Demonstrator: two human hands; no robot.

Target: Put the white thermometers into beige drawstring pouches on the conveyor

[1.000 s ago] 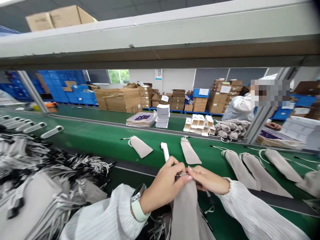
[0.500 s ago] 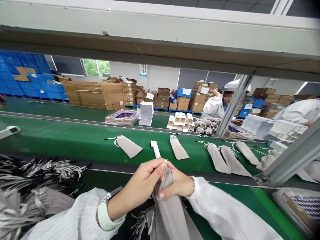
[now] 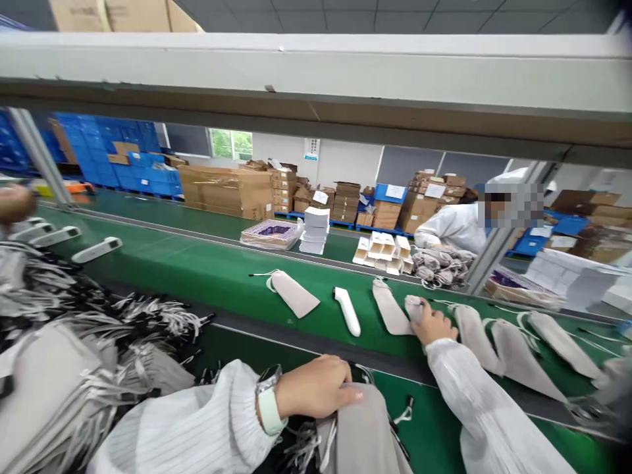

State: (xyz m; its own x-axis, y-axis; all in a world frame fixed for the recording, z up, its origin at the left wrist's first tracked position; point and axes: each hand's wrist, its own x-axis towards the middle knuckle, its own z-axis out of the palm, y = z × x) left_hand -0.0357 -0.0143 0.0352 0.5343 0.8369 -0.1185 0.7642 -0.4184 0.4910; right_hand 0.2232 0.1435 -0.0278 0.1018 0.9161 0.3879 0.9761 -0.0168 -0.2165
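Observation:
My right hand (image 3: 435, 324) reaches over the green conveyor, fingers closed round the top of a grey drawstring pouch (image 3: 413, 308), much of which my hand covers. Close to it on the belt lies another grey pouch (image 3: 390, 308). Low in the middle, my left hand (image 3: 316, 387) pinches the upper edge of a flat grey pouch (image 3: 364, 428) on a pile near my body. Between the hands, farther off, a white handheld device (image 3: 347, 312) with a dark tip rests on the belt. Left of that device is a pouch with its cord stretched out (image 3: 295, 293).
A big heap of grey pouches (image 3: 44, 388) with tangled cords fills the left. Several white devices (image 3: 97, 250) lie on the belt behind it. More pouches (image 3: 526, 359) and a metal post (image 3: 501, 230) are at right. A co-worker (image 3: 454, 220) sits across the line.
My hands, together on one pouch before, have parted. The right moved right and forward to the belt with a pouch; the left came down onto the pile. The view turned left.

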